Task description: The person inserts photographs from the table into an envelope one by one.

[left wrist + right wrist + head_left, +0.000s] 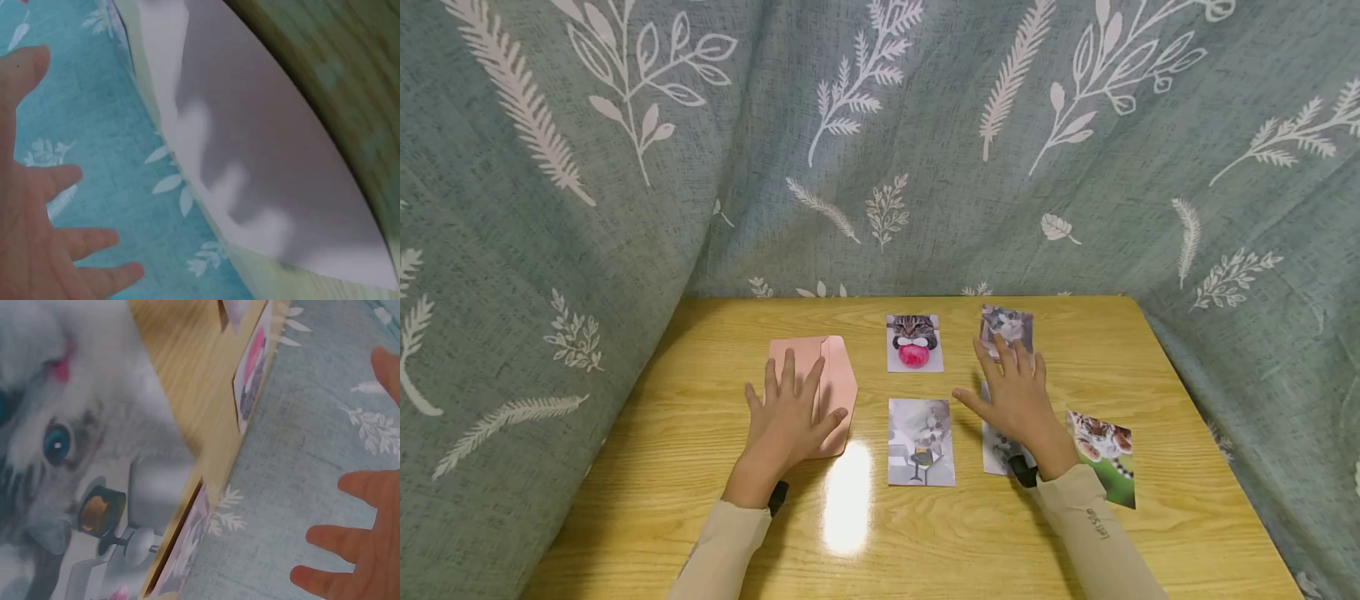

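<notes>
My left hand [784,417] hovers with spread fingers over a pink envelope [842,379] on the left of the table; the left wrist view shows a gap between palm and paper. With fingers also spread, my right hand [1018,400] is held above two photo cards on the right. The farther one is a grey cat card [1006,321], partly covered by the fingers. Beneath the palm and wrist lies another cat card [996,454], whose blue-eyed face [56,444] fills the left of the right wrist view. Neither hand holds anything.
Between the hands lie a tabby cat card with a pink ball [914,343] and a pale cat card with a glass [921,442]. A tiger card [1105,454] lies by the right forearm. Behind the wooden table [700,517] hangs a leaf-patterned curtain [850,208].
</notes>
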`<action>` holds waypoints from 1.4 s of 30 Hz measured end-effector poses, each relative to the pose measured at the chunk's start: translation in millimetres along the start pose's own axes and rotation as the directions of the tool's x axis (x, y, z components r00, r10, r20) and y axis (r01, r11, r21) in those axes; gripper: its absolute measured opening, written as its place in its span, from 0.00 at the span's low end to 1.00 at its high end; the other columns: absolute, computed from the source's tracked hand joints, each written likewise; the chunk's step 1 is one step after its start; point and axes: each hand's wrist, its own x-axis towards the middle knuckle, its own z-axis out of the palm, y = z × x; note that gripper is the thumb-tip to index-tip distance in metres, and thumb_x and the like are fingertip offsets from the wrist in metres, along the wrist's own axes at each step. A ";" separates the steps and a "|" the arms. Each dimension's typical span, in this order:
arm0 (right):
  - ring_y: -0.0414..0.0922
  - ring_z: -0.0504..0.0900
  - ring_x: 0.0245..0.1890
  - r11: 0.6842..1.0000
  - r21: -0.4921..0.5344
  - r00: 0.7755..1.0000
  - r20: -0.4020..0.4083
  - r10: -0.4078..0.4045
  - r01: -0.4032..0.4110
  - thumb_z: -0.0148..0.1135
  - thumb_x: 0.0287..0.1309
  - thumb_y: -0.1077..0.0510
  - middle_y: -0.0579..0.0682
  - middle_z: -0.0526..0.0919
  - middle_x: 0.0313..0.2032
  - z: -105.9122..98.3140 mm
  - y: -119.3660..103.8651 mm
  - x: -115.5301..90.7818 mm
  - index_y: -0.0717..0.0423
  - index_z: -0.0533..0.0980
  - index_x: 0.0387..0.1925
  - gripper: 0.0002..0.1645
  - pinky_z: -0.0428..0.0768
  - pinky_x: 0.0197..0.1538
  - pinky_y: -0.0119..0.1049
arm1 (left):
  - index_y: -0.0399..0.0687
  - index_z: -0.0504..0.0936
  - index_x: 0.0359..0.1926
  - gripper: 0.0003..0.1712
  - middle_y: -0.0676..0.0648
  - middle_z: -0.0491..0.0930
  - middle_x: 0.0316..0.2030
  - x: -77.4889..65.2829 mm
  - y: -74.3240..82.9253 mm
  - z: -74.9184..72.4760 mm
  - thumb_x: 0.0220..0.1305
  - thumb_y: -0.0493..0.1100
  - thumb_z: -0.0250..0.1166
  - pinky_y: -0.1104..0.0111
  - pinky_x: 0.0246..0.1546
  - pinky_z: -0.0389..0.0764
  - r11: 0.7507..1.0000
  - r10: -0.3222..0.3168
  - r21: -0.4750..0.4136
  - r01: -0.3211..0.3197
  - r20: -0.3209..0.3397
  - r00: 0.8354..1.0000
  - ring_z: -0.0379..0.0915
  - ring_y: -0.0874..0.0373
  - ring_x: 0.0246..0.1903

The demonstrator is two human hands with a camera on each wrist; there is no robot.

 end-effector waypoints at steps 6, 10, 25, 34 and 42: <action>0.68 0.47 0.73 0.999 0.030 1.000 -0.006 0.014 -0.014 0.49 0.68 0.28 0.64 0.51 0.75 -2.5 -1.5 4.6 0.49 0.49 0.80 0.51 0.41 0.68 0.71 | 0.52 0.49 0.80 0.51 0.32 0.41 0.77 -5.2 -4.3 0.4 0.68 0.72 0.54 0.27 0.61 0.50 1.000 -0.008 -0.025 0.008 0.009 1.000 0.37 0.31 0.74; 0.68 0.50 0.72 0.999 0.051 1.000 -0.022 0.007 -0.006 0.51 0.70 0.32 0.66 0.54 0.74 -2.9 -1.5 10.1 0.53 0.51 0.79 0.49 0.46 0.68 0.70 | 0.49 0.51 0.80 0.50 0.30 0.43 0.76 -9.5 -9.2 2.0 0.68 0.69 0.56 0.29 0.62 0.52 0.999 -0.008 -0.048 0.008 0.012 1.000 0.39 0.29 0.73; 0.65 0.63 0.67 0.979 0.188 0.995 -0.081 -0.063 0.077 0.59 0.71 0.44 0.68 0.64 0.68 5.1 1.6 63.0 0.63 0.62 0.72 0.40 0.62 0.66 0.63 | 0.41 0.53 0.78 0.49 0.27 0.46 0.74 -29.2 -28.0 8.5 0.70 0.63 0.59 0.32 0.62 0.57 0.991 0.010 -0.132 -0.004 0.043 0.999 0.43 0.25 0.71; 0.63 0.61 0.70 0.947 0.320 0.999 0.030 -0.014 0.003 0.59 0.70 0.45 0.64 0.62 0.71 10.4 -1.3 98.7 0.62 0.61 0.73 0.39 0.62 0.67 0.61 | 0.39 0.54 0.77 0.51 0.25 0.45 0.74 -36.3 -35.1 10.9 0.67 0.63 0.62 0.31 0.61 0.57 0.991 0.005 -0.132 0.008 0.104 0.995 0.42 0.25 0.71; 0.65 0.55 0.72 0.909 0.413 0.987 0.159 -0.016 -0.051 0.59 0.71 0.47 0.66 0.60 0.71 24.7 -3.1 128.0 0.64 0.58 0.74 0.40 0.57 0.68 0.64 | 0.40 0.53 0.78 0.50 0.26 0.45 0.74 -39.9 -37.7 11.5 0.69 0.63 0.61 0.29 0.60 0.55 0.991 -0.006 -0.135 0.025 0.145 0.989 0.42 0.27 0.72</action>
